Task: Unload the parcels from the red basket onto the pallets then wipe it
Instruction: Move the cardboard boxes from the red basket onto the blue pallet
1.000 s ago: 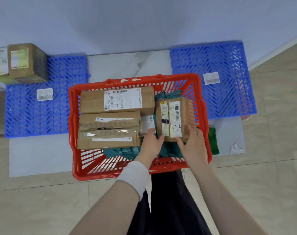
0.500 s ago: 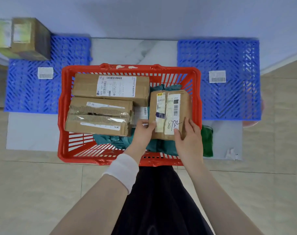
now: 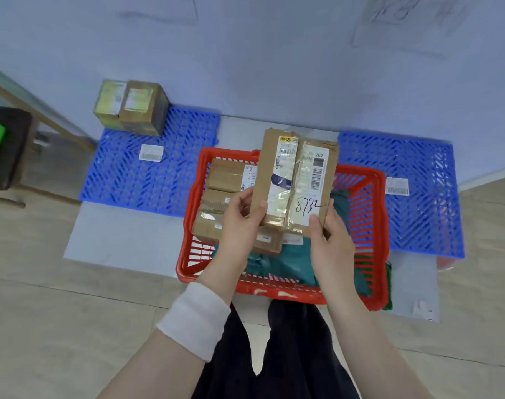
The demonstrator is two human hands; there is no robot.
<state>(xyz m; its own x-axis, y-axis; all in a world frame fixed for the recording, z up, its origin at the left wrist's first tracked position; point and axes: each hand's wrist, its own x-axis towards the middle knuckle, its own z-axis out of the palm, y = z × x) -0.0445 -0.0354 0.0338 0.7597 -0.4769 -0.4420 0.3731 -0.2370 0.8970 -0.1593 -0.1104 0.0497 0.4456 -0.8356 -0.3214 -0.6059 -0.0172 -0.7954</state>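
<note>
Status: the taped parcel (image 3: 297,182) marked "8732" lay in the right part of the red basket (image 3: 370,182) half a second ago. It is now raised above the basket, with its label side towards me. My left hand (image 3: 239,223) grips its near left edge, thumb on the front face. My right hand (image 3: 329,240) grips the near right corner, thumb on the label.

Meaning for the task: this parcel is out of the basket and ready, I judge, to go onto a pallet. Unloading is not finished. Brown parcels (image 3: 228,177) remain in the left part of the basket and teal soft packs (image 3: 288,263) lie on its floor, so wiping cannot start.

Surroundings:
- The left pallet (image 3: 124,174) carries stacked boxes (image 3: 131,108) at its far left corner and a barcode label (image 3: 151,152).
- The right pallet (image 3: 418,211) carries a barcode label (image 3: 397,186).
- A dark stool (image 3: 6,145) stands left of the left pallet.

Obstruction: the basket's raised rim lies between the parcel and either pallet. Carry the parcel over it.
</note>
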